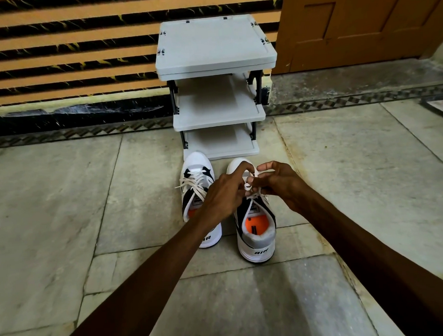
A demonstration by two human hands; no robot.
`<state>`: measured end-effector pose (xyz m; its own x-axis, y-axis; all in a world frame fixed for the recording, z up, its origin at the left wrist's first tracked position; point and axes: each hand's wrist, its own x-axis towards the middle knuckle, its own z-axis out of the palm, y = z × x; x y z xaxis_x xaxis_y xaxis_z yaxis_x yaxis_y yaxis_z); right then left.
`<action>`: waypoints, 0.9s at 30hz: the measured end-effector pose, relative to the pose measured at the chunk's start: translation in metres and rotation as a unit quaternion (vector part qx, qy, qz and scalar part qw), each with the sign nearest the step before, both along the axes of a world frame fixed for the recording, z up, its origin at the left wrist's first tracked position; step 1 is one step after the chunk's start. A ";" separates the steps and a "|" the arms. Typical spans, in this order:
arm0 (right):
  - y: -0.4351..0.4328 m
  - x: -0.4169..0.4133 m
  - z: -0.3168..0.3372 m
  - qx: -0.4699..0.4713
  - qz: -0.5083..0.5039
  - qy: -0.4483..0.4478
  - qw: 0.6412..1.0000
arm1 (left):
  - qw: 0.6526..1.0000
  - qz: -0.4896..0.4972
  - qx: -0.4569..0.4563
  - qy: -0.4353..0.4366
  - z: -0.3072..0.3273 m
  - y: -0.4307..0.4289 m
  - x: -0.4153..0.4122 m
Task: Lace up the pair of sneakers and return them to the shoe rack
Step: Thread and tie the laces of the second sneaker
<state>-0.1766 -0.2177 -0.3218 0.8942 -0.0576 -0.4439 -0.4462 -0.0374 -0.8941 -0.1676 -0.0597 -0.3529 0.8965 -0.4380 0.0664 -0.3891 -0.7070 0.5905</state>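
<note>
Two white and black sneakers with orange insoles stand side by side on the stone floor, toes toward the rack. The left sneaker [197, 191] has loose white laces spread over its tongue. Over the right sneaker [256, 232] my left hand [224, 195] and my right hand [279, 183] meet, each pinching the white lace [249, 189] of that shoe above its eyelets. The grey shoe rack [216, 92] with three shelves stands just beyond the toes, and nothing lies on its shelves.
A striped orange and black wall runs behind the rack. A brown wooden door [361, 22] is at the back right. Stone floor tiles spread on both sides of the shoes.
</note>
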 end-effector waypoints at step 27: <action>0.009 -0.005 -0.019 -0.334 0.044 -0.242 0.910 | 0.994 0.008 -0.070 0.080 -0.008 0.005 0.016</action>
<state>-0.1820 -0.2087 -0.3406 0.9898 -0.0885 0.1120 0.0255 -0.6620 -0.7491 -0.1513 -0.0549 -0.3612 0.9077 -0.4192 -0.0186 -0.2706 -0.6187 0.7376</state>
